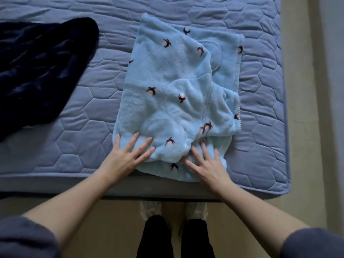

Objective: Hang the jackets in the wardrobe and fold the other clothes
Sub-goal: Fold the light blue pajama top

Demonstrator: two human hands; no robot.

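Head view, left to right: dark navy garment (39,71) heaped on quilted mattress (83,103); left hand (128,155) spread flat on light-blue bird-print fleece (176,86), centred near bed edge; right hand (208,166) likewise spread. Probably mid-fold, smoothing; next, gripping near hem, folding away.

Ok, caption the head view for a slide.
On the quilted bed, left hand and right hand press a folded light blue fleece.

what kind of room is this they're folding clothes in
Most likely a bedroom: there is a bed with a blue quilted mattress cover, a light blue fleece garment with dark bird motifs lies part-folded on it, and a dark navy fluffy garment lies beside that.
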